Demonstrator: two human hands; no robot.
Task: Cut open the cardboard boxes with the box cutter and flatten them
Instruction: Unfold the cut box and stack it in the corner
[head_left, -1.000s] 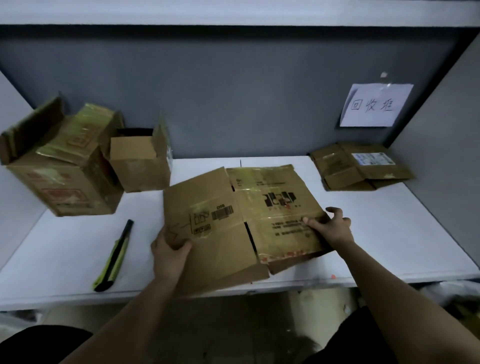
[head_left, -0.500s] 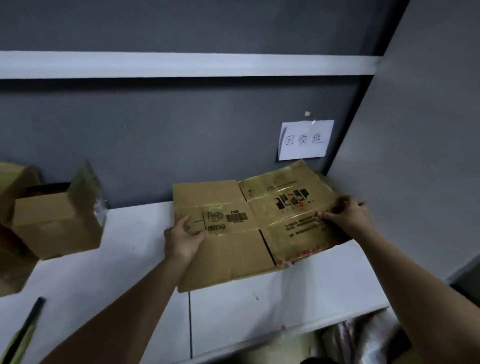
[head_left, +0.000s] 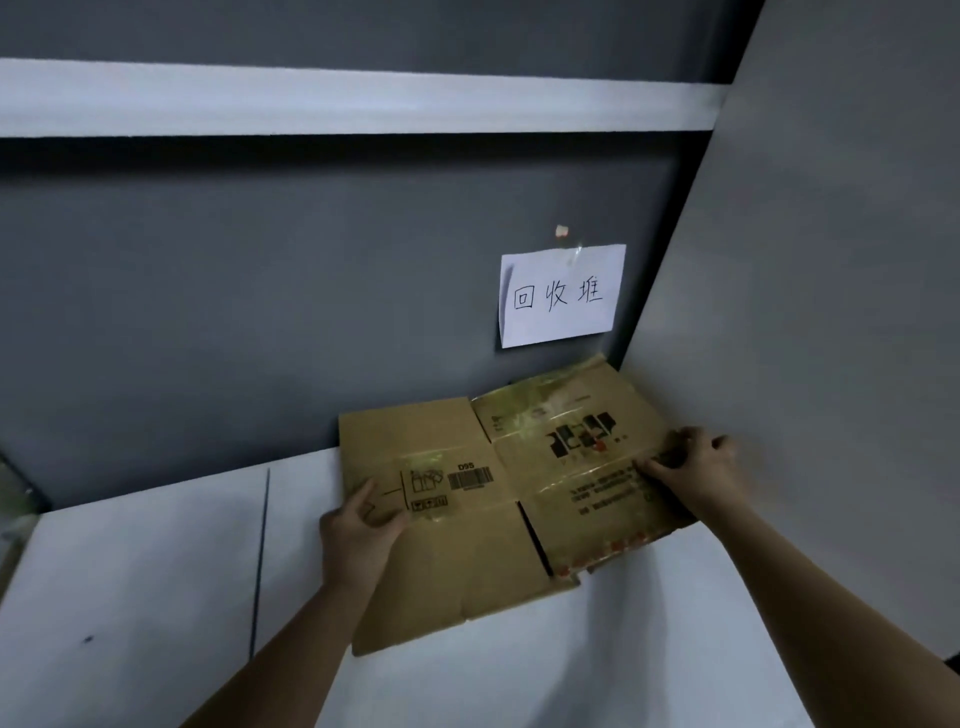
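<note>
Both hands grip the flattened box (head_left: 498, 499), left hand (head_left: 358, 535) pinching its left edge and right hand (head_left: 696, 467) its right, over the table's (head_left: 156, 597) far right corner, apparently stacking it; release comes next.

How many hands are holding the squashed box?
2. The left hand grips the flattened box at its left edge; the right hand grips its right edge, near the side wall.

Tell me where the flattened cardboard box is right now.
In the head view the flattened cardboard box sits at the table's far right corner, under the handwritten paper sign, gripped by the left hand and right hand.
</note>
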